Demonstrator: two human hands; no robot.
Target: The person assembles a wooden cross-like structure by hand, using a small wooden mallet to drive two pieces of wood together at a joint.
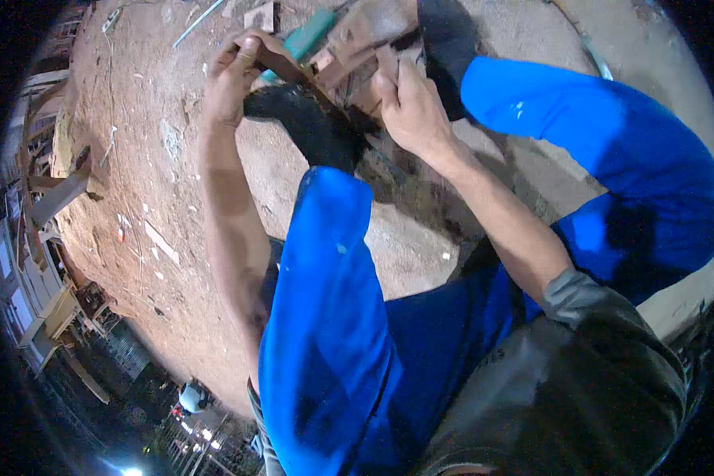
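My left hand (234, 78) pinches the upper end of a dark brown, narrow strip (284, 63). The strip slants down to the right, over my dark left foot (297, 119); its material is unclear. To the right, my right hand (415, 105) is closed with its thumb raised, beside flat brown wood-like pieces (347, 70). What sits in its fingers is blurred and partly hidden. A teal-green, elongated object (311, 33) lies just beyond the strip, between the hands.
Bare brown ground (151, 214) carries scattered chips and a pale sliver (162, 241). My bent legs in blue trousers (325, 317) frame the work. Stacked boards (59, 194) and other timber line the left side. A thin pale stick (198, 22) lies at the far left.
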